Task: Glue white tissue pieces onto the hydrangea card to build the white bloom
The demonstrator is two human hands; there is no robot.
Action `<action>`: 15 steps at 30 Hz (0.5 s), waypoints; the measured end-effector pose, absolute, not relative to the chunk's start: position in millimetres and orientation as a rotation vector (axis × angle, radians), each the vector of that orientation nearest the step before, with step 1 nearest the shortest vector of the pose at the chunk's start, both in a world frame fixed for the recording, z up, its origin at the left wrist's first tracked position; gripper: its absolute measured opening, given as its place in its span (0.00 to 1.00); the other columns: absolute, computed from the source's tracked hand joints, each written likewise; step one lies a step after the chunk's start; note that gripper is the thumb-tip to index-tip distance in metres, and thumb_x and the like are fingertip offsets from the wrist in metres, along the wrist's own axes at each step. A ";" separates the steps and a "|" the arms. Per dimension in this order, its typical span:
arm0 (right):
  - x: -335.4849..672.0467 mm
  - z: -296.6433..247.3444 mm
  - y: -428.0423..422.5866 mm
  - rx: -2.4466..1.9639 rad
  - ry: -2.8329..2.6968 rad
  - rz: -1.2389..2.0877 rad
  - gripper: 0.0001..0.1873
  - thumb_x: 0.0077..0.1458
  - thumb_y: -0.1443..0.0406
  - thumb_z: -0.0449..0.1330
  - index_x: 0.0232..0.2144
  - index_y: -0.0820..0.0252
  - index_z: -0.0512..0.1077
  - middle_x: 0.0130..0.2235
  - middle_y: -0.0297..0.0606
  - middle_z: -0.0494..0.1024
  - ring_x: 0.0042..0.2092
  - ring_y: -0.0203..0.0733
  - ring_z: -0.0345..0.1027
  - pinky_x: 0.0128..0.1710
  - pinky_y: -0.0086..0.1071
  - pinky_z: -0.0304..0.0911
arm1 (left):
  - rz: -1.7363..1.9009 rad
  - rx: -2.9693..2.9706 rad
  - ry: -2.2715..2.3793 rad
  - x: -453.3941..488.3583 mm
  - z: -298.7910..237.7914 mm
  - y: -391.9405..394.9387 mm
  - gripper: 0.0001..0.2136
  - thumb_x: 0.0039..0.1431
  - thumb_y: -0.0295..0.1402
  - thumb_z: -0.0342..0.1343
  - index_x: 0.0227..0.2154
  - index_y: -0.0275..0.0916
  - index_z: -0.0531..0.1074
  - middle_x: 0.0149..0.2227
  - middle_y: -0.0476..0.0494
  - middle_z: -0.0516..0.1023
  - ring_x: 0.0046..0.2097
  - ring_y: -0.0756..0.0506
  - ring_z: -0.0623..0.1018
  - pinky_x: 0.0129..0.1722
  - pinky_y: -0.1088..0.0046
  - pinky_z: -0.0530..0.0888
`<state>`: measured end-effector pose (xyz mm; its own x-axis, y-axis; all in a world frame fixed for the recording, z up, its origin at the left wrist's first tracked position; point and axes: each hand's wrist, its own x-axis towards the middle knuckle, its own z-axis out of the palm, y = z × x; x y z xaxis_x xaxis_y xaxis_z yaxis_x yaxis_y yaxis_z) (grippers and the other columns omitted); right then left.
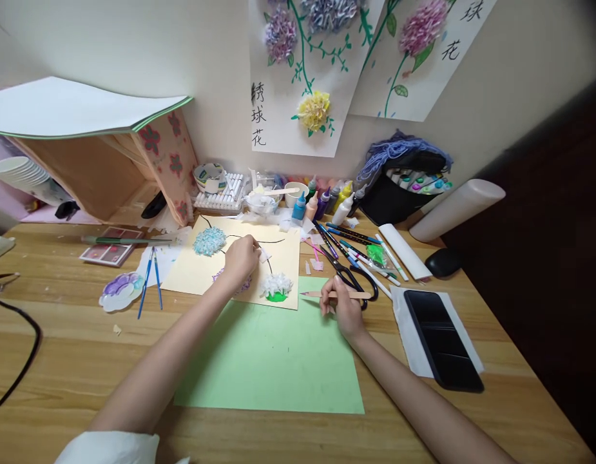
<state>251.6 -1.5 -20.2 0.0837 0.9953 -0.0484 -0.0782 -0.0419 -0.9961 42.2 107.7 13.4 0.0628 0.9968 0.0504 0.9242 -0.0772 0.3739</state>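
The cream sheet (182, 274) is lying leftmost, bearing a blue flower (209, 241); the left hand (243, 260) is bending over it, fingers closing near a white scrap (265, 254), grip unclear. Rightward, a white flower (277, 284) is resting on the sheet; the right hand (343, 308) is gripping a pencil (355, 295). Detailing the flower picture seems underway, the next move calling for careful fingertip placement.

Wooden table (75, 367) — green sheet (269, 361) partly under cream sheet (182, 274); 1 black mouse (443, 262).

Even, moderately bright light; soft shadow on green paper (288, 374); upper-right corner dark; edges stretched.
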 end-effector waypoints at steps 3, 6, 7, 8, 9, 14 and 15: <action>250.1 -21.2 -2.7 -1.205 -1.198 1.274 0.24 0.59 0.50 0.47 0.20 0.58 0.65 0.16 0.31 0.67 0.19 0.34 0.62 0.19 0.28 0.55 | 0.531 2.065 1.903 40.2 24.2 92.8 0.07 0.52 0.30 0.51 0.33 0.38 0.72 0.35 0.42 0.78 0.36 0.44 0.75 0.30 0.72 0.66; 248.4 -19.9 -2.6 -1.200 -1.306 1.339 0.22 0.59 0.51 0.48 0.23 0.59 0.66 0.20 0.33 0.71 0.22 0.34 0.64 0.22 0.27 0.57 | 0.697 1.954 1.711 39.5 37.9 69.4 0.05 0.52 0.32 0.53 0.30 0.40 0.74 0.32 0.47 0.78 0.33 0.47 0.75 0.31 0.73 0.67; 248.0 -19.3 -2.1 -1.194 -1.331 1.357 0.22 0.59 0.51 0.48 0.23 0.59 0.66 0.21 0.33 0.71 0.23 0.33 0.65 0.23 0.27 0.57 | 0.719 1.917 1.645 39.8 41.9 60.1 0.05 0.52 0.33 0.54 0.29 0.40 0.74 0.31 0.48 0.78 0.32 0.48 0.74 0.31 0.73 0.67; 247.7 -18.8 -1.5 -1.186 -1.351 1.373 0.21 0.59 0.51 0.48 0.23 0.59 0.66 0.21 0.33 0.72 0.24 0.33 0.65 0.24 0.27 0.58 | 0.731 1.883 1.601 40.3 45.4 50.6 0.05 0.52 0.34 0.55 0.29 0.41 0.74 0.31 0.49 0.78 0.31 0.48 0.74 0.29 0.74 0.67; 247.6 -18.3 -0.8 -1.176 -1.365 1.389 0.21 0.59 0.52 0.48 0.24 0.60 0.66 0.22 0.33 0.72 0.24 0.33 0.65 0.24 0.27 0.58 | 0.737 1.853 1.555 41.0 48.1 41.2 0.05 0.52 0.35 0.56 0.30 0.41 0.75 0.30 0.49 0.78 0.30 0.49 0.73 0.28 0.74 0.67; 247.4 -17.9 2.2 -1.109 -1.389 1.454 0.20 0.60 0.53 0.48 0.26 0.60 0.67 0.24 0.35 0.73 0.26 0.33 0.67 0.26 0.27 0.60 | 0.733 1.767 1.424 47.5 48.7 9.0 0.04 0.51 0.34 0.57 0.29 0.42 0.75 0.28 0.51 0.78 0.28 0.50 0.72 0.25 0.75 0.65; 247.5 -17.8 2.7 -1.096 -1.386 1.457 0.19 0.60 0.53 0.48 0.26 0.60 0.67 0.24 0.34 0.73 0.27 0.33 0.67 0.26 0.27 0.61 | 0.722 1.772 1.421 49.6 45.5 5.9 0.03 0.51 0.34 0.57 0.28 0.42 0.75 0.28 0.51 0.78 0.28 0.51 0.72 0.26 0.75 0.66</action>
<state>247.5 2.7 -17.8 -0.2785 0.9591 -0.0499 0.0018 -0.0514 -0.9987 49.6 5.9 45.5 0.2282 0.9734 -0.0215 0.5567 -0.1124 0.8231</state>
